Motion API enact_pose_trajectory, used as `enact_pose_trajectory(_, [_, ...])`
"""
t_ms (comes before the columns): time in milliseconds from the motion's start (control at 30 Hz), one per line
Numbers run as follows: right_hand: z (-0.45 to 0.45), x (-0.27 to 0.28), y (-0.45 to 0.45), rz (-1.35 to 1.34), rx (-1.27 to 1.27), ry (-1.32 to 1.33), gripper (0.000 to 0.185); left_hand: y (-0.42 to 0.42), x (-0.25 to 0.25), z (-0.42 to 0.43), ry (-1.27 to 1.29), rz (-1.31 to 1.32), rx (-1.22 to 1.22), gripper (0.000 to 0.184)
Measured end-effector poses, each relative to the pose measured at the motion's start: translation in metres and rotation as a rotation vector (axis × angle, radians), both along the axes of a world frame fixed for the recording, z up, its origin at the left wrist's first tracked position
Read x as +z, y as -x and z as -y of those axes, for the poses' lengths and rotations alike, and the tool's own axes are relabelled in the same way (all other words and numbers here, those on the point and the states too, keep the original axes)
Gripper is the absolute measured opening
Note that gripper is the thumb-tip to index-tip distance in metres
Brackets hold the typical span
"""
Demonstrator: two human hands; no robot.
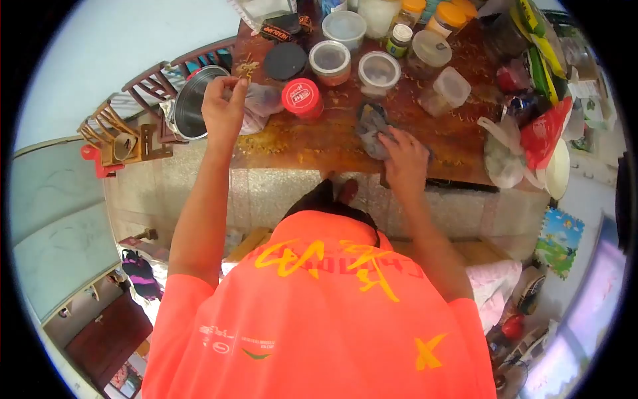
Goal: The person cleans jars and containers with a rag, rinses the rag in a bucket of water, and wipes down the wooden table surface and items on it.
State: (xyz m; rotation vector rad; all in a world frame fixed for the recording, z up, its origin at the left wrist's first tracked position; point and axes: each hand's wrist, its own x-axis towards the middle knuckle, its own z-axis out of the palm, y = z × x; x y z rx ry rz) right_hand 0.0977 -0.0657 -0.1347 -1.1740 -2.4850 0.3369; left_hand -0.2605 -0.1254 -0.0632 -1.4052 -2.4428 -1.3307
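Observation:
My right hand (405,156) is pressed on a crumpled grey cloth (373,126), its fingers gripping it against the wooden table (299,151) near the front edge. Over the table's left side, my left hand (223,112) is raised with thumb and fingertips pinched together. Whatever may be between those fingertips is too small to make out. Just right of the left hand lies a clear plastic bag (264,100) with something inside, and beside it stands a jar with a red lid (301,98). A round dark pan (193,106) is partly hidden behind the left hand.
Several lidded containers stand farther back, including a white-rimmed tub (379,72), a black round lid (286,61) and a clear square box (446,92). Plastic bags (503,156) and a red packet (545,133) crowd the right edge. Wooden chairs (147,90) stand left.

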Motion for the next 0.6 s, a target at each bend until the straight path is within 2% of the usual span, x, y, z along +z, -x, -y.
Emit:
enact_pose_trajectory(67, [-0.008,-0.006,-0.028,0.018,0.031,-0.010,0.056,-0.003,0.002,0.009,-0.006,-0.004,-0.046,0.017])
enact_pose_trajectory(267, [-0.027,-0.018,-0.102,-0.031,-0.291,-0.119,0.051,-0.011,0.006,0.030,0.010,-0.044,-0.111,0.030])
enact_pose_trajectory(333, [-0.022,-0.028,-0.102,-0.021,-0.429,-0.146,0.051,-0.019,0.012,0.037,-0.025,-0.242,-0.036,0.039])
enact_pose_trajectory(400, [-0.007,-0.040,-0.071,-0.128,-0.301,-0.245,0.050,-0.033,0.023,0.045,-0.090,-0.341,-0.043,0.038])
enact_pose_trajectory(467, [0.006,0.005,-0.007,0.194,-0.179,0.248,0.047,-0.057,0.036,0.047,-0.160,-0.404,-0.070,0.036])
enact_pose_trajectory(500, [0.024,0.006,0.019,0.132,-0.133,0.157,0.046,-0.071,0.039,0.046,-0.178,-0.408,-0.082,0.036])
enact_pose_trajectory(533, [0.038,0.002,0.032,0.072,-0.085,0.061,0.044,-0.086,0.042,0.044,-0.122,-0.392,-0.228,0.033])
enact_pose_trajectory(567, [0.037,-0.002,0.030,0.064,-0.099,0.042,0.044,-0.099,0.045,0.040,-0.067,-0.379,-0.375,0.031])
enact_pose_trajectory(600, [0.036,-0.007,0.029,-0.013,-0.050,0.055,0.043,-0.108,0.043,0.036,-0.085,-0.390,-0.387,0.031])
